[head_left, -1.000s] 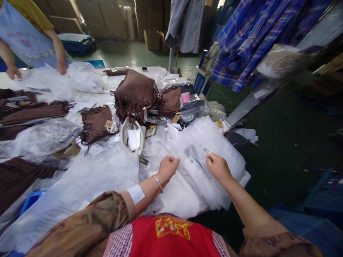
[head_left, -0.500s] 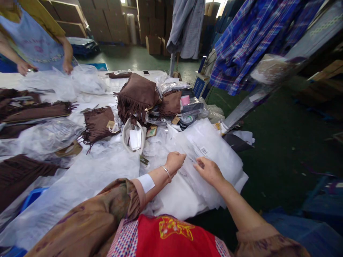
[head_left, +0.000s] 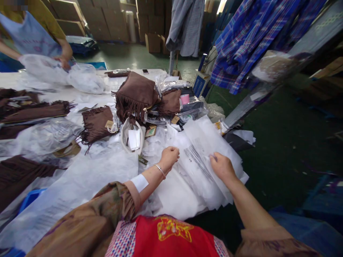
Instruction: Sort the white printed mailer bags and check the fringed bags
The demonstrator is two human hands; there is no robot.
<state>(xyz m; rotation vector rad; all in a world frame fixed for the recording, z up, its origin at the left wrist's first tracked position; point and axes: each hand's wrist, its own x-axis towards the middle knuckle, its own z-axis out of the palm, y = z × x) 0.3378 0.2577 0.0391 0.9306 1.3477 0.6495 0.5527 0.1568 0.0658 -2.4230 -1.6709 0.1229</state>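
A translucent plastic bag with printed lines of text lies spread between my hands, over a stack of similar bags. My left hand is closed at its left edge, fingers pinched together. At the other side, my right hand pinches the plastic with thumb and fingers. A white sticker is on my left forearm by the cuff. Ahead of my left hand are a pale pouch with folded white paper in it and a dark tag. A brown fringed pouch with a tan tag lies farther left.
Brown fringed bags are piled mid-table beside a pink roll. Loose plastic covers the left side. A co-worker's hand handles plastic at the far left. A slanted metal post and hanging plaid shirt stand right.
My right hand has moved right and closed on the plastic; my left hand shifted slightly left. The bag is spread wider, its print showing and the barcode label covered. The co-worker has lifted a plastic bag.
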